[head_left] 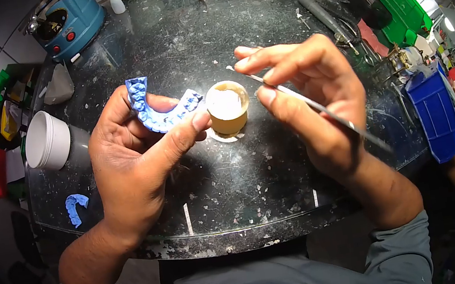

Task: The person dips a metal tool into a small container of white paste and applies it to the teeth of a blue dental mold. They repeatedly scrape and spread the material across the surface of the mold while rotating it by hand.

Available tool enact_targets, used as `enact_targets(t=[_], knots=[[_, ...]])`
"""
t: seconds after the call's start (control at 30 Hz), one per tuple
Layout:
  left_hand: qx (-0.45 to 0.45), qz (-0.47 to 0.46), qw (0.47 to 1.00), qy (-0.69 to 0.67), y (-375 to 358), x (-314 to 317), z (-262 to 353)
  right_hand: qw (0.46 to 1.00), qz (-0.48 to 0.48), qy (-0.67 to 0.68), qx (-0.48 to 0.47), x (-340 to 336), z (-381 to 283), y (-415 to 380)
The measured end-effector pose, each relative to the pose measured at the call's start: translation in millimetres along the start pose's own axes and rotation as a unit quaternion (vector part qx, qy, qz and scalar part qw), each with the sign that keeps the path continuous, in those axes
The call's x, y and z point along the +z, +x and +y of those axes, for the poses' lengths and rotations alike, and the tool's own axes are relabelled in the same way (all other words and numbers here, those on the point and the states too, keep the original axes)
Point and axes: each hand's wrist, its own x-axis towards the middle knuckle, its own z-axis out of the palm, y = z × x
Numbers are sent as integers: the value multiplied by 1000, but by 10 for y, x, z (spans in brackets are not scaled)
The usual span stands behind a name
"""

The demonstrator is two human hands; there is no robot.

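Observation:
My left hand point(141, 148) grips a blue dental model point(157, 117), a horseshoe-shaped arch of teeth, between thumb and fingers. Some whitish material shows near its right end. Pinched in my right hand point(314, 95) is a thin metal spatula point(306, 100), slanting down to the right, with a small white dab at its upper-left tip. The tip is apart from the model. Between the hands stands a yellowish jar point(230, 121) with white material inside. A second, smaller blue dental model point(77, 209) lies on the table at the left.
A white plastic tub point(47, 140) stands on the left of the dark, speckled table point(246, 191). Behind it is a teal machine point(71, 24) with red buttons. A handheld tool point(326, 17) lies at the back right. Blue point(436, 113) and green bins point(404, 12) line the right edge.

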Motion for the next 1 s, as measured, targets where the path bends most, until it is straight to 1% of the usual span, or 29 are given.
enact_targets(t=[0.03, 0.07, 0.1, 0.17, 0.23, 0.3, 0.37, 0.43, 0.47, 0.7, 0.77, 0.8, 0.83, 0.9, 0.93, 0.97, 1.0], knots=[[-1, 6, 1000, -13, 7, 1, -8, 998, 5, 31, 49, -9, 27, 7], [-1, 4, 1000, -13, 12, -6, -14, 997, 8, 48, 65, -27, 73, 33], [-2, -2, 1000, -6, 16, -18, -21, 987, 38, 103, 120, -18, 55, 41], [-6, -8, 1000, 0, 21, -23, -30, 953, 27, 129, 274, -112, -26, 100], [8, -4, 1000, 19, 31, -17, -32, 946, 34, 170, 275, -145, 179, 86], [16, -11, 1000, 23, 24, -7, -21, 906, 31, 212, 366, -231, 197, 108], [29, -18, 999, 29, 21, -10, -25, 899, 28, 216, 379, -238, 202, 125], [42, -42, 994, 93, 19, -34, -77, 885, 35, 219, 410, -258, 244, 111], [42, -50, 991, 116, 18, -36, -91, 888, 39, 212, 407, -247, 253, 109], [29, -63, 986, 151, 24, -38, -83, 880, 47, 197, 430, -270, 263, 107], [35, -64, 988, 137, 30, -36, -77, 904, 90, 157, 388, -308, 275, 117], [36, -64, 988, 138, 30, -37, -80, 911, 99, 168, 362, -342, 270, 124], [39, -60, 990, 118, 32, -39, -92, 912, 99, 169, 360, -327, 254, 133], [43, -55, 992, 100, 30, -41, -81, 956, 122, 149, 221, -231, 198, 145], [49, -53, 994, 81, 19, -37, -73, 964, 120, 166, 170, -144, 130, 135], [55, -50, 995, 60, 14, -38, -68, 972, 76, 175, 138, -106, 90, 123], [55, -48, 996, 60, 12, -44, -66, 983, 29, 133, 126, -58, -14, 88]])
